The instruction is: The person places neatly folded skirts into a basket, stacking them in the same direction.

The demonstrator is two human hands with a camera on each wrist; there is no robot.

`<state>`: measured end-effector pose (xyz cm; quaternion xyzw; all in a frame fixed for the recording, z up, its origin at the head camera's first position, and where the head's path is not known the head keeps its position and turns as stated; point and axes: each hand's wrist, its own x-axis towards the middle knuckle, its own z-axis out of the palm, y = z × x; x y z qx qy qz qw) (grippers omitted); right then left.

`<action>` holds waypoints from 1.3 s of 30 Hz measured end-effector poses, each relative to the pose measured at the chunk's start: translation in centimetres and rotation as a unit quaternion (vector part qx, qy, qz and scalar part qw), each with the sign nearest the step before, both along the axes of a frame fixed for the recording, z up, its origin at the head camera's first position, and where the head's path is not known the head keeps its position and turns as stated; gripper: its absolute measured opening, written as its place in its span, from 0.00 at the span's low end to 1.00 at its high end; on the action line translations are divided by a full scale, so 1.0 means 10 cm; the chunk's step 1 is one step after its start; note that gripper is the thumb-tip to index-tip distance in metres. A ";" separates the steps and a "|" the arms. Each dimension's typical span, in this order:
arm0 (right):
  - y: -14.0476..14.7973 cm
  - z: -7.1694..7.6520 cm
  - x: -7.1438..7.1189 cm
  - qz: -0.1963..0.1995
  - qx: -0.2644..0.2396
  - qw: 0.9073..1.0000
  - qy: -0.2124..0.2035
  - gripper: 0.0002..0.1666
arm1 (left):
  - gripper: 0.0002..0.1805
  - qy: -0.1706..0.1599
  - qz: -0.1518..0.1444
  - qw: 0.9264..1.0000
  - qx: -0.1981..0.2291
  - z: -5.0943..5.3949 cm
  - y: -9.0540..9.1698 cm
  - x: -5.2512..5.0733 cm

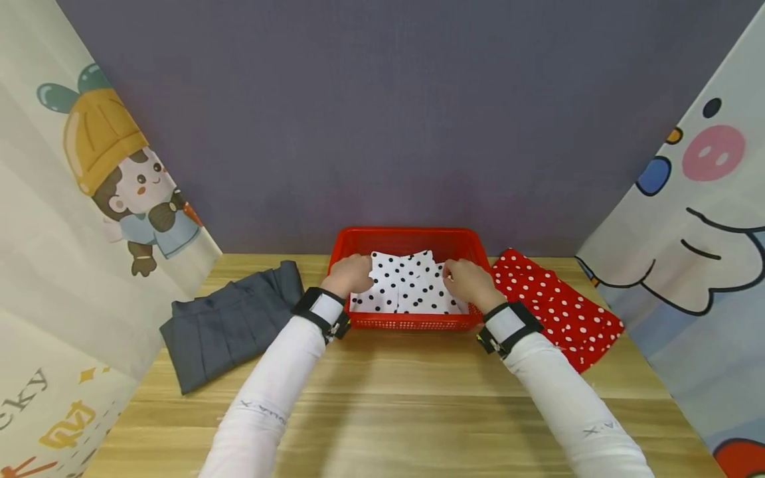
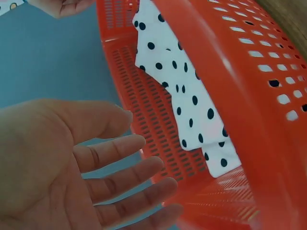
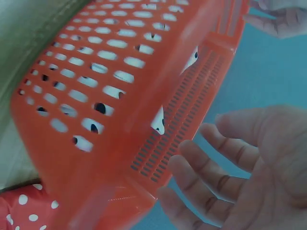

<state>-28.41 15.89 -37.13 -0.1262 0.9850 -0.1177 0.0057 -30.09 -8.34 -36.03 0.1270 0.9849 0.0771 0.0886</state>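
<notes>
A red plastic basket [image 1: 409,231] with slotted sides stands at the far middle of the table. Inside it lies a white cloth with black dots [image 1: 399,282], folded, its kind unclear. My left hand [image 1: 354,273] is over the basket's left side, my right hand [image 1: 469,280] over its right. In the left wrist view the left hand [image 2: 72,163] has fingers spread loosely beside the basket rim, holding nothing. Loosely bent fingers of the right hand [image 3: 240,167] hold nothing in the right wrist view, near the opposite end of the rim.
Left of the basket lies a folded dark grey cloth [image 1: 233,325]. A red cloth with white dots [image 1: 558,309] lies to the right, close to the basket. Behind the wooden table [image 1: 406,405] rises a grey wall [image 1: 406,119], with printed curtains [image 1: 36,219] at both sides.
</notes>
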 end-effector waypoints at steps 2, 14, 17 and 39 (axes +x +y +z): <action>0.01 -0.04 0.05 0.000 -0.002 1.000 0.013 0.12 | 0.16 0.023 -0.003 1.000 -0.002 -0.01 -0.03 0.05; 0.19 -0.15 0.40 -0.013 -0.052 0.986 0.155 0.10 | 0.08 0.221 -0.023 0.975 0.025 -0.20 -0.18 0.56; 0.21 -0.21 0.51 -0.019 -0.070 0.979 0.191 0.10 | 0.08 0.279 -0.029 0.959 0.046 -0.28 -0.21 0.68; 0.35 -0.88 1.13 -0.042 -0.079 0.974 0.208 0.10 | 0.10 0.341 -0.039 0.935 0.093 -0.83 -0.30 1.23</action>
